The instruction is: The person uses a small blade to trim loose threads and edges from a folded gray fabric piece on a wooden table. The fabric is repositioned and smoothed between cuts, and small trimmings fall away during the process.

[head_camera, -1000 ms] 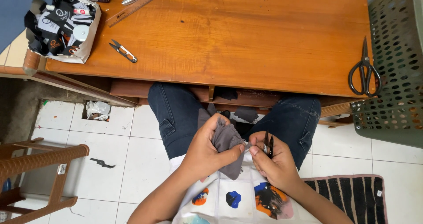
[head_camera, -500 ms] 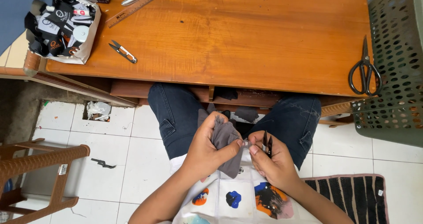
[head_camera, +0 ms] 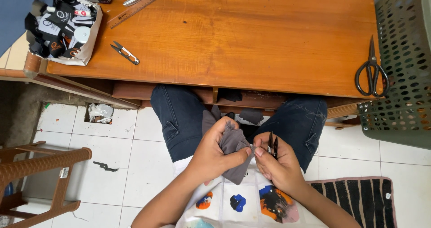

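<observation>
Left hand (head_camera: pixel 214 152) is closed around a grey cloth (head_camera: pixel 233 142), held over the lap below the table's (head_camera: pixel 251 39) near edge. Right hand (head_camera: pixel 278 163) is pinched on the cloth's edge, and small snips (head_camera: pixel 272 145) are gripped in it. Scissors (head_camera: pixel 371 68) are laid at the table's right edge.

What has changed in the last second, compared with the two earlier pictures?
Almost nothing visibly changed. The left hand still grips the grey cloth over the lap, and the right hand still pinches its edge while holding the small snips. The hands shifted only slightly. On the table, the scissors, the second snips and the box of labels stayed put.
</observation>
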